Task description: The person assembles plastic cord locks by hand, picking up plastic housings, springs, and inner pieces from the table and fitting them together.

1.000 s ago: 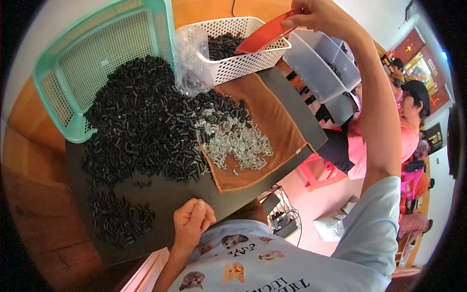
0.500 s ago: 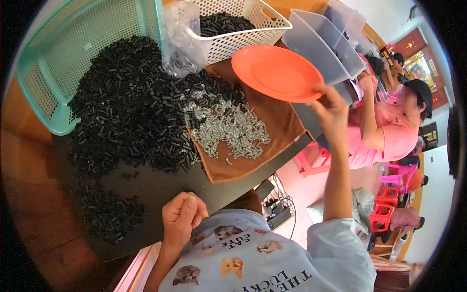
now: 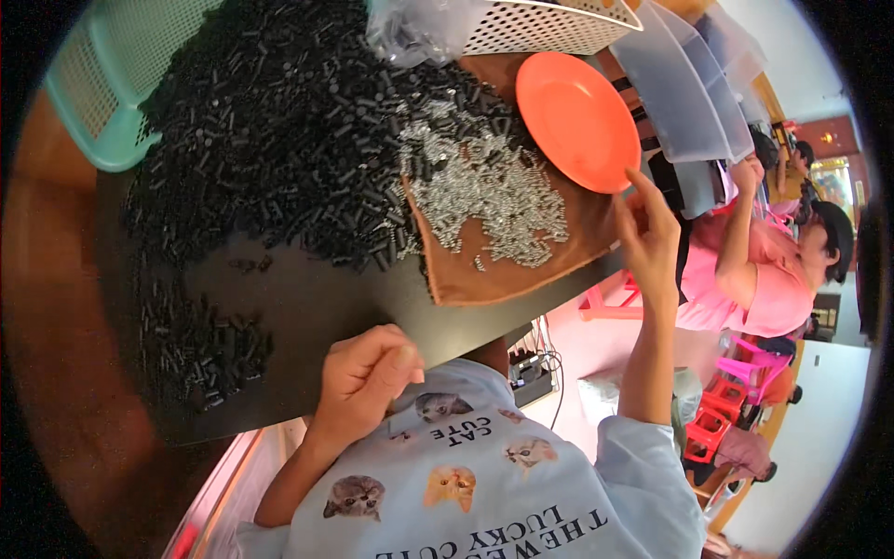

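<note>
Hanging half open on the right, the right hand (image 3: 652,228) has its thumb and fingers apart, one fingertip at the near rim of an orange plate (image 3: 577,121); whether it touches is hard to tell. The plate is over the far right part of a brown cloth (image 3: 461,284), beside a heap of small silver pieces (image 3: 494,200). Curled into a loose fist by the table's (image 3: 317,298) near edge, the left hand (image 3: 366,373) hides its palm, so anything inside cannot be seen. A big pile of black pieces (image 3: 289,121) covers the far left. Beyond it, the green basket (image 3: 98,116), plastic bag (image 3: 414,33) and white basket (image 3: 549,26) are cut off by the frame.
</note>
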`<act>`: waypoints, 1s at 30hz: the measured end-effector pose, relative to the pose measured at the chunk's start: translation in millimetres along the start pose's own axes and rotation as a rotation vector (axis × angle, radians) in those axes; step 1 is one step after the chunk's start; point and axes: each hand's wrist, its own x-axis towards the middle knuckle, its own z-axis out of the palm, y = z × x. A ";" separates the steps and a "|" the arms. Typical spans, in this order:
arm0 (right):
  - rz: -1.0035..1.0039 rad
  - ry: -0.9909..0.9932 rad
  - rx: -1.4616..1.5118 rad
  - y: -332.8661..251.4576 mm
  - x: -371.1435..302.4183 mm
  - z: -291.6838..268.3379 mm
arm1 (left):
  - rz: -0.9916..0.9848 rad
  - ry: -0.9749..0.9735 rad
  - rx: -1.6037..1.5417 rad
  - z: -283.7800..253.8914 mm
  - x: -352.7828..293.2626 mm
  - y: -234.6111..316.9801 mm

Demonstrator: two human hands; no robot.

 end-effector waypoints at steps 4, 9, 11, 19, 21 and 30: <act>-0.502 -0.303 -0.019 -73.7 -13.3 33.4 | 0.013 -0.077 0.192 0.7 -2.6 9.7; -0.679 -0.546 0.015 -132.1 -20.4 84.8 | 0.037 -0.050 0.401 -6.9 -13.0 19.8; -0.748 -0.522 0.047 -139.3 -16.7 99.3 | 0.075 -0.011 0.428 -12.0 -19.0 21.6; -0.982 -0.584 0.129 -187.6 -4.6 162.5 | 0.135 0.068 0.467 -26.1 -27.6 27.8; -1.028 -0.583 0.098 -200.2 -1.6 178.5 | 0.148 0.068 0.456 -29.2 -27.2 27.5; -1.160 -0.513 -0.080 -202.0 -0.3 185.0 | 0.131 0.028 0.428 -35.7 -28.1 26.2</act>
